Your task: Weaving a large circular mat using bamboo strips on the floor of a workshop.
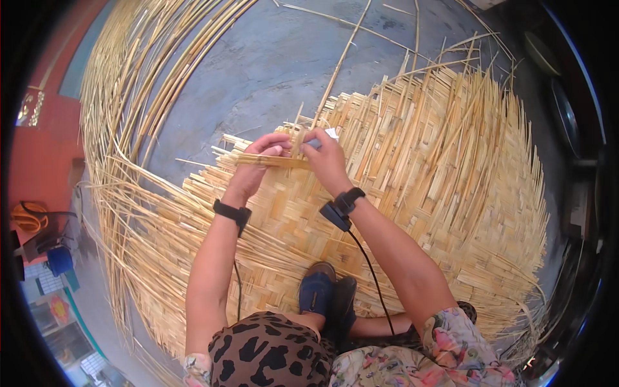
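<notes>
A large woven mat of split, straw-coloured reed strips (287, 209) spreads over the floor beneath my hands. Near its far edge, my left hand (261, 155) is closed, fingers curled toward the right hand, on a flat reed strip (280, 161) that lies crosswise at the fingers. My right hand (327, 161) pinches at the upright reed pieces just beside it. A small white and bluish piece (332, 133) shows at its fingers; I cannot make out what it is. One long thin reed (342, 61) runs away from the right hand across the floor.
Long loose reeds (103, 103) lie in a thick bundle along the left. Ragged strip ends (451, 97) stick out at the mat's far right edge. My shoes (317, 290) rest on the mat. A blue container (60, 260) stands far left; dark objects line the right.
</notes>
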Available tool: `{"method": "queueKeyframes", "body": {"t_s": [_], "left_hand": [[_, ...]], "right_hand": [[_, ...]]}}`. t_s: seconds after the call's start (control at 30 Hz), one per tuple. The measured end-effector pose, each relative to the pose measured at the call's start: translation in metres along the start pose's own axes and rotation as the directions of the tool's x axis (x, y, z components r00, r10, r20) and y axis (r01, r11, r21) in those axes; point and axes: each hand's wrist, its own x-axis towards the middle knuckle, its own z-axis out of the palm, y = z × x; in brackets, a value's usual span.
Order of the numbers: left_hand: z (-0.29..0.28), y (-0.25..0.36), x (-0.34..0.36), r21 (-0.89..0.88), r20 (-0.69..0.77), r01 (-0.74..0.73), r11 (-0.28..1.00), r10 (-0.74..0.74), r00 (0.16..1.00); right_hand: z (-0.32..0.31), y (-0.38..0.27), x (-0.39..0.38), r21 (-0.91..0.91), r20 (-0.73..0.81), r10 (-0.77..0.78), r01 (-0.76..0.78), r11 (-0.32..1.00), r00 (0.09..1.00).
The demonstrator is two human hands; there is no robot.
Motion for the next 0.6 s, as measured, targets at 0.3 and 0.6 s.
{"method": "queueKeyframes", "body": {"t_s": [0.3, 0.6], "left_hand": [[-0.032, 0.006, 0.031, 0.476, 0.351, -0.080, 0.876, -0.105, 0.931], [-0.004, 0.033, 0.070, 0.561, 0.209, 0.309, 0.768, -0.492, 0.845]], "right_hand": [[-0.016, -0.004, -0.031, -0.071, 0.252, -0.150, 0.173, 0.982, 0.956], [-0.028, -0.009, -0.058, 0.099, 0.226, -0.251, 0.234, 0.967, 0.941]]}}
